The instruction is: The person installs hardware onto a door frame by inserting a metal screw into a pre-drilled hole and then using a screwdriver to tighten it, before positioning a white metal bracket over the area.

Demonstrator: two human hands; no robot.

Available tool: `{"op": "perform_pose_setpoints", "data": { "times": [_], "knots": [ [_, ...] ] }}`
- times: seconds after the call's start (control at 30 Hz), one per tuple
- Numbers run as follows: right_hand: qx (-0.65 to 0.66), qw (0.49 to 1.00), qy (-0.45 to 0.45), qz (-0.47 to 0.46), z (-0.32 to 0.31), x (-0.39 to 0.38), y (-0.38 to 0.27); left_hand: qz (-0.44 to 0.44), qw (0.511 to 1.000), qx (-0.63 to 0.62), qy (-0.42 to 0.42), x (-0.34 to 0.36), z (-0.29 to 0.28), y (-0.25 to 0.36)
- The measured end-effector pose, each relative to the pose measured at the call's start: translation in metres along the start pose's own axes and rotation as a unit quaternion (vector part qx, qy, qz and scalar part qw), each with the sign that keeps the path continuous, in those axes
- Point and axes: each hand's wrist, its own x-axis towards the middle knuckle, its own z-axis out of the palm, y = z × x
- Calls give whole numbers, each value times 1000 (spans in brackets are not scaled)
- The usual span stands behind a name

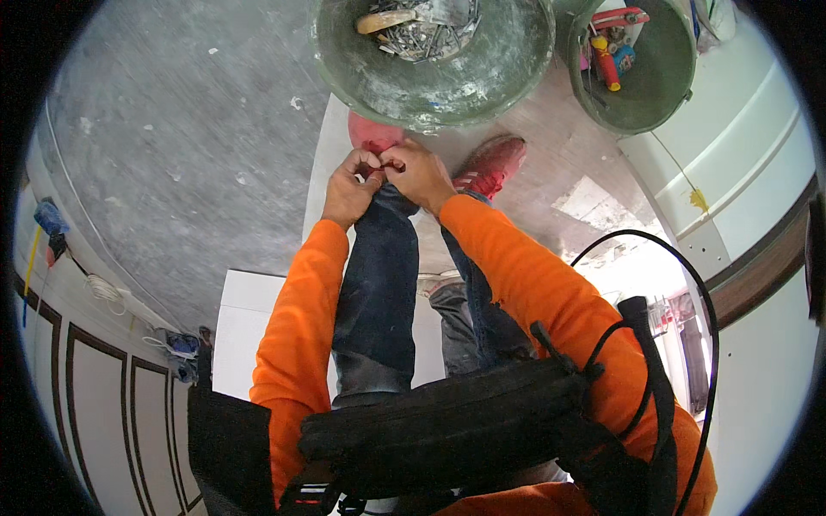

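Note:
My left hand (349, 187) and my right hand (420, 175) meet over the ankle end of the red shoe (372, 132) on my left foot. The fingers of both are pinched close together, on what looks like the red shoelace; the thin strand is mostly hidden by the fingertips. Just below them is the cuff of my dark blue jeans (379, 275). To the right, the other red shoe (492, 168) stands on the floor, its toe pointing away and outward. Neither hand touches it.
Right ahead of the shoes stands a large green bucket (340, 73) holding a scraper (387, 21) and loose metal bits. A smaller green bucket (654, 110) with a yellow-and-red screwdriver (606, 67) is at far right. White panels lie along the right. A black bag hangs at my waist.

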Motion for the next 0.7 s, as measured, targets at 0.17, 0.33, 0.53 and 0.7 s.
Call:
{"op": "perform_pose_setpoints", "data": {
  "times": [0.17,0.33,0.53,0.7],
  "knots": [
    [-32,999,-18,30,0,1,1,103,983,134,74,-8,8,10],
    [-55,997,-16,53,0,-1,-11,168,935,263,170,-14,20,8],
    [-47,996,-13,71,-1,1,-15,151,927,295,177,-9,25,12],
    [-107,992,-8,60,-3,3,-20,120,924,339,132,-13,18,17]
  ]
}}
